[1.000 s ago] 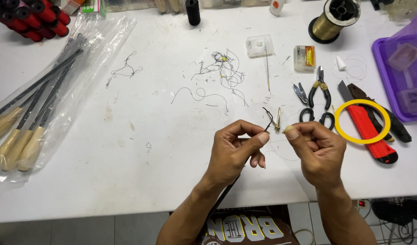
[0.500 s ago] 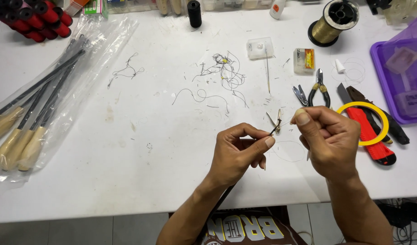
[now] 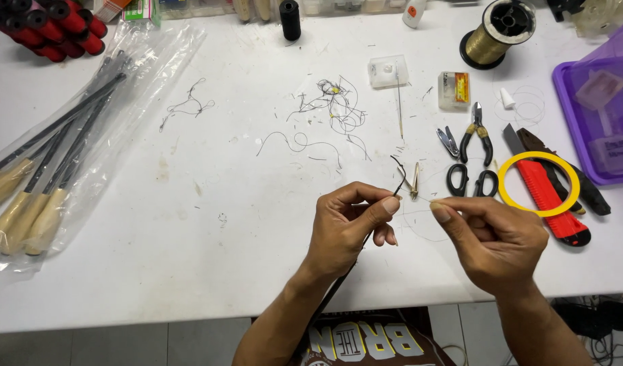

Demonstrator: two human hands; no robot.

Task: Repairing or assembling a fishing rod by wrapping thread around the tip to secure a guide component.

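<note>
Right hand (image 3: 498,237) has dropped back beside left hand (image 3: 349,227); both pinched shut on thin rod (image 3: 399,186), thread (image 3: 423,200) between; winding resumes, likely.

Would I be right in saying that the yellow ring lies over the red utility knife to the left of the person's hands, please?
Not quite: in the head view the yellow ring does lie over the red utility knife, but both sit to the right of the hands, beyond the right hand, not to the left of the left hand.
</note>
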